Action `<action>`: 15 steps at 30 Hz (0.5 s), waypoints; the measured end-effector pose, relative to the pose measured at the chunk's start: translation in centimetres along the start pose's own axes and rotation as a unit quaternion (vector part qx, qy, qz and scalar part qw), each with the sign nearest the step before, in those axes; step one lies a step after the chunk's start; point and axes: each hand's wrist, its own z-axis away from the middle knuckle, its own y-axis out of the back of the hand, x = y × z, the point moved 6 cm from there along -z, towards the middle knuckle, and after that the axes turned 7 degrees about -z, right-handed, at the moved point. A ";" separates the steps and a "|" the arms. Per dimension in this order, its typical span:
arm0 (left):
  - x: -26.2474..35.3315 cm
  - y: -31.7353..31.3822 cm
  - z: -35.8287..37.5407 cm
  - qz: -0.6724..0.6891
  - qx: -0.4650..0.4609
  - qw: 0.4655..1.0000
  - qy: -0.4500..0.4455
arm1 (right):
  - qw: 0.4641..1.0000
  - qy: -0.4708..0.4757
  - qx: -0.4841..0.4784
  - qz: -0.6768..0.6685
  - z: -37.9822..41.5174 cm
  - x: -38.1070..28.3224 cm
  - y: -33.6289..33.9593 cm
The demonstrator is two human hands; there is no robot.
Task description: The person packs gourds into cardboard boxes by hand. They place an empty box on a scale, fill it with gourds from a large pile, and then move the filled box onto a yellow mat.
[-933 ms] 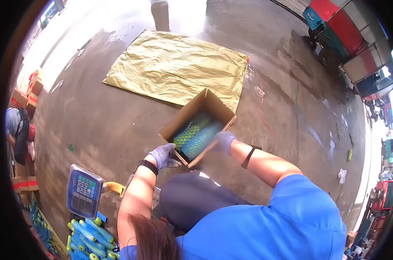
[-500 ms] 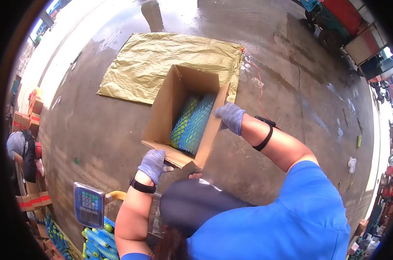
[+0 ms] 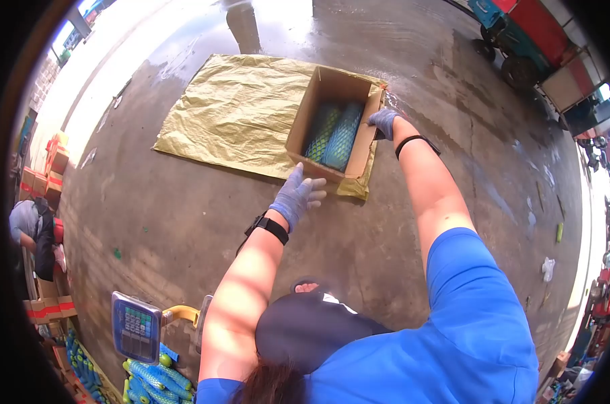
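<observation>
An open cardboard box (image 3: 345,83) stands on the right end of a yellow sheet (image 3: 231,111). Inside it lie long green items in blue foam netting (image 3: 344,140), side by side. My right hand (image 3: 384,123), in a grey-purple glove, grips the box's right wall near the far corner. In a matching glove, my left hand (image 3: 298,195) is just off the near left corner of the box, fingers spread and nothing in them.
A scale display (image 3: 136,326) on a yellow post stands at lower left, beside a pile of netted green items (image 3: 157,380). Another person (image 3: 32,232) bends near stacked cartons (image 3: 56,306) at far left. A cart (image 3: 533,40) is at upper right.
The box has moved forward and right, from above the sheet's near edge to its right end. My left hand has let go and spread its fingers; my right hand has kept its grip.
</observation>
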 end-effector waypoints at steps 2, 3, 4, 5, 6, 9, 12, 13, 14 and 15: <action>-0.5 0.7 2.5 -0.096 -0.016 0.995 -0.001 | 0.945 -0.119 -0.065 0.298 1.6 -2.1 0.6; -0.4 2.2 4.3 -0.134 0.003 0.990 -0.040 | 0.945 -0.121 -0.067 0.295 1.5 -1.6 0.0; -0.2 3.7 6.6 -0.174 0.019 0.982 -0.075 | 0.979 -0.176 0.084 0.056 2.0 0.1 0.4; 1.1 4.9 9.7 -0.201 0.034 0.976 -0.080 | 0.930 -0.218 0.231 -0.184 3.0 2.0 0.9; 1.9 6.7 12.7 -0.191 0.050 0.978 -0.070 | 0.818 -0.219 0.257 -0.465 8.3 -4.9 -0.6; 4.7 11.4 21.5 -0.207 0.124 0.970 -0.036 | 0.819 -0.077 0.442 -0.357 12.4 -1.1 -6.6; 5.4 15.7 29.5 -0.277 0.219 0.935 -0.032 | 0.959 -0.099 0.066 0.257 15.5 -7.2 -16.9; 5.1 16.9 31.7 -0.273 0.254 0.928 0.000 | 0.922 -0.003 0.038 0.385 16.3 -8.7 -19.8; 4.9 17.4 33.7 -0.270 0.260 0.927 -0.003 | 0.908 0.033 0.055 0.415 15.8 -7.5 -22.7; 4.6 17.7 35.2 -0.266 0.268 0.926 -0.010 | 0.908 0.039 0.053 0.415 15.3 -8.8 -23.1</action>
